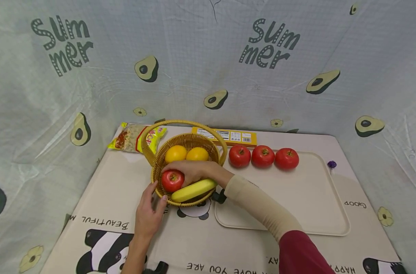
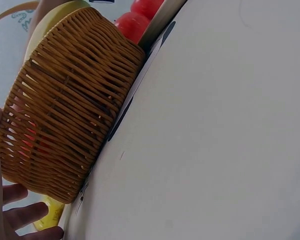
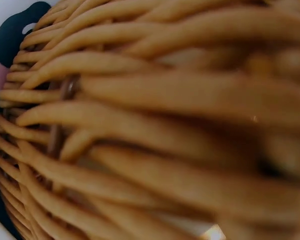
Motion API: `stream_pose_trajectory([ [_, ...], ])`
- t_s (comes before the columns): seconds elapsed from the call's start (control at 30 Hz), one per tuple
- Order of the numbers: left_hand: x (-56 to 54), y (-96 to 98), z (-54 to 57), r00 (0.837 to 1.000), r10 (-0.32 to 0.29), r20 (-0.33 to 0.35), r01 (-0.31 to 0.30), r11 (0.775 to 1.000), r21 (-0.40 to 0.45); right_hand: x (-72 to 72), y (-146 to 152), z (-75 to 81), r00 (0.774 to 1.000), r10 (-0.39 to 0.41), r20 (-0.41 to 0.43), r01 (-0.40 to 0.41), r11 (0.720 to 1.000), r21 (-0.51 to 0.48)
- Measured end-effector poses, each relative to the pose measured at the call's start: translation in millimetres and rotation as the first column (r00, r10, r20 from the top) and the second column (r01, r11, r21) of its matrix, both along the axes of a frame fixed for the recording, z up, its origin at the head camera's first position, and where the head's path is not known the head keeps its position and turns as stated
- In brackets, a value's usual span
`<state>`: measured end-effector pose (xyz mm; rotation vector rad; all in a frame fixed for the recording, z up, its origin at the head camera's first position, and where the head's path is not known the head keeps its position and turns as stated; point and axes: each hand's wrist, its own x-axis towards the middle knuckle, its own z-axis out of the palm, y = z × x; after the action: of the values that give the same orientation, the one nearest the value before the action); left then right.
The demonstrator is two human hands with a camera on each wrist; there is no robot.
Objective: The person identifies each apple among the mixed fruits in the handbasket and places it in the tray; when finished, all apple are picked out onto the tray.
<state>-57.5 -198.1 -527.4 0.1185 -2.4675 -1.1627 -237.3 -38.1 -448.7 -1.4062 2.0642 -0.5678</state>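
A wicker basket (image 1: pixel 187 204) with a tall handle (image 1: pixel 184 121) stands left of the tray. My right hand (image 1: pixel 191 170) reaches into it and grips a red apple (image 1: pixel 173 180), fingers behind it and thumb at its right side. A banana (image 1: pixel 194 190) lies along the near inside of the basket, below the hand. Two oranges (image 1: pixel 175 153) sit behind the hand. Straight, spread fingers of my left hand (image 1: pixel 150 214) are at the basket's near left rim; the left wrist view has the thumb against the weave. Only blurred wicker (image 3: pixel 165 115) fills most of the right wrist view.
Three red apples (image 1: pixel 263 156) stand in a row at the back of a cream tray (image 1: pixel 283 205). Behind are a yellow box (image 1: pixel 245 137) and a yellow food packet (image 1: pixel 129 137). A small purple lollipop (image 1: pixel 332 164) lies at the tray's right edge. A patterned curtain surrounds the table.
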Motion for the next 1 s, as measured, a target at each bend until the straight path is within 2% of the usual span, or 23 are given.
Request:
stream_pose_trajectory([
  [0.17, 0.1, 0.5, -0.5, 1.0, 0.0, -0.004, 0.0, 1.0, -0.004, -0.6, 2.5, 2.5, 0.998, -0.029, 0.047, 0.03, 0.999, -0.022],
  [0.33, -0.6, 0.7, -1.1, 1.0, 0.001, -0.025, -0.001, 1.0, -0.007, 0.2, 6.0, 8.4, 0.988, -0.111, 0.104, 0.115, 0.993, -0.036],
  [0.47, -0.5, 0.7, -1.0, 1.0, 0.0, -0.024, -0.001, 1.0, -0.008, 0.5, 8.5, 14.5, 0.985, -0.149, 0.09, 0.153, 0.987, -0.045],
  [0.7, 1.0, 1.5, 0.9, 1.0, 0.001, 0.013, -0.001, 1.0, 0.007, 2.1, 13.1, 25.2, 0.975, -0.184, 0.122, 0.197, 0.975, -0.106],
  [1.0, 1.2, 1.3, 1.5, 1.0, 0.0, 0.016, -0.001, 1.0, 0.005, 11.7, 26.5, 42.7, 0.972, -0.189, 0.136, 0.214, 0.957, -0.194],
])
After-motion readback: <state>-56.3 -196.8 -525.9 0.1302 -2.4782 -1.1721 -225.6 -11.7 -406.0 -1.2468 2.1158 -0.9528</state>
